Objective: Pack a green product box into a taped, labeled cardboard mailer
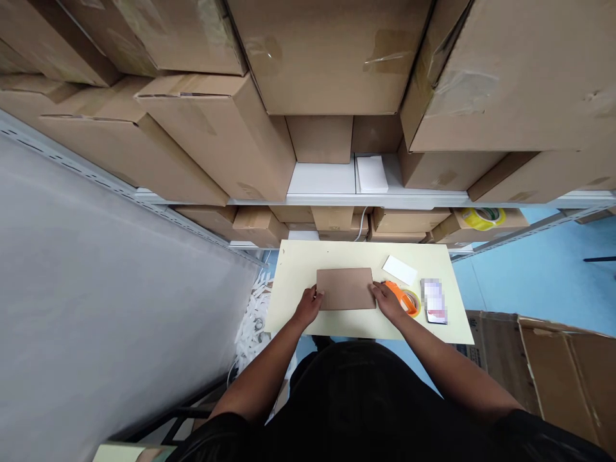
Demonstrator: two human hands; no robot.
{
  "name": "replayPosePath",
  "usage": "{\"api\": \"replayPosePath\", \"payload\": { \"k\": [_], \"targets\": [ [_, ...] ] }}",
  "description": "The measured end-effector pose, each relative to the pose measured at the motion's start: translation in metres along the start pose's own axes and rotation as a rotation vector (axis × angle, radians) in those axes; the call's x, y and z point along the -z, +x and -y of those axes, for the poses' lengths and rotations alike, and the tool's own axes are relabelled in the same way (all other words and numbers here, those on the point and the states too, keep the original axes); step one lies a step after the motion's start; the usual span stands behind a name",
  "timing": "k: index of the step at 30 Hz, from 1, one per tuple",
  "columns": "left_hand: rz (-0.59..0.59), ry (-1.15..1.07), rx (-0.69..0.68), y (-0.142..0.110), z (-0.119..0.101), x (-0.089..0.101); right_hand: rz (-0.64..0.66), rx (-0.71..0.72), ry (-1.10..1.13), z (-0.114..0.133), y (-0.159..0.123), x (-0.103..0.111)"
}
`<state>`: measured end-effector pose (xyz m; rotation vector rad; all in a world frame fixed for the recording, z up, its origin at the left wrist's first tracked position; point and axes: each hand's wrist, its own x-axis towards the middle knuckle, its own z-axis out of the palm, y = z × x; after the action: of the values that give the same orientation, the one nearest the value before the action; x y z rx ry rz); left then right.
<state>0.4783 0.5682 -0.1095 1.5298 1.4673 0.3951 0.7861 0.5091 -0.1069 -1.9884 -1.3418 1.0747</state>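
Observation:
A flat brown cardboard piece lies on a pale yellow table. My left hand grips its left edge with the fingers curled. My right hand holds its right edge, fingers also closed on it. An orange tape dispenser sits just right of my right hand.
A white card and a small stack of printed slips lie on the table's right side. Cardboard boxes fill the shelves ahead. A yellow tape roll sits on a lower shelf. White packing scraps lie at left, an open box at right.

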Motion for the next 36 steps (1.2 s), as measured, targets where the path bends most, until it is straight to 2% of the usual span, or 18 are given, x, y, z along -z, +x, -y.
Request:
{"api": "replayPosePath", "payload": {
  "k": [3,5,8,11,15,18,21,24,27,30,32,34,36],
  "targets": [
    [-0.025,-0.015,0.006,-0.006,0.009,0.006,-0.252,0.059,-0.32,-0.027,-0.017,0.015],
    [-0.068,0.0,0.002,-0.015,0.013,0.013,-0.316,-0.015,-0.546,-0.05,-0.03,0.025],
    [-0.12,0.047,-0.085,-0.029,0.007,0.024,-0.237,-0.107,-0.742,-0.074,-0.043,0.03],
    [-0.121,0.078,-0.202,-0.04,-0.017,0.028,-0.151,-0.045,-0.833,-0.077,-0.042,0.026],
    [-0.078,0.105,-0.301,-0.049,-0.062,0.007,-0.062,-0.005,-0.849,-0.066,-0.033,0.022],
    [-0.014,0.131,-0.352,-0.052,-0.089,-0.019,-0.05,-0.015,-0.814,-0.066,-0.032,0.026],
    [0.061,0.155,-0.374,-0.05,-0.107,-0.042,-0.063,-0.014,-0.697,-0.072,-0.037,0.036],
    [0.147,0.159,-0.329,-0.037,-0.123,-0.054,-0.074,-0.016,-0.409,-0.076,-0.047,0.047],
    [0.237,0.141,-0.283,-0.011,-0.143,-0.062,-0.098,-0.025,-0.079,-0.069,-0.062,0.053],
    [0.356,0.104,-0.237,0.013,-0.162,-0.07,-0.155,-0.043,0.117,-0.054,-0.081,0.049],
    [0.478,0.037,-0.205,0.022,-0.168,-0.075,-0.174,-0.044,0.187,-0.043,-0.094,0.041],
    [0.594,-0.028,-0.165,0.023,-0.167,-0.076,-0.184,-0.053,0.216,-0.034,-0.108,0.032],
    [0.653,-0.047,-0.136,0.019,-0.16,-0.074,-0.202,-0.081,0.226,-0.027,-0.121,0.021]
  ]
}}
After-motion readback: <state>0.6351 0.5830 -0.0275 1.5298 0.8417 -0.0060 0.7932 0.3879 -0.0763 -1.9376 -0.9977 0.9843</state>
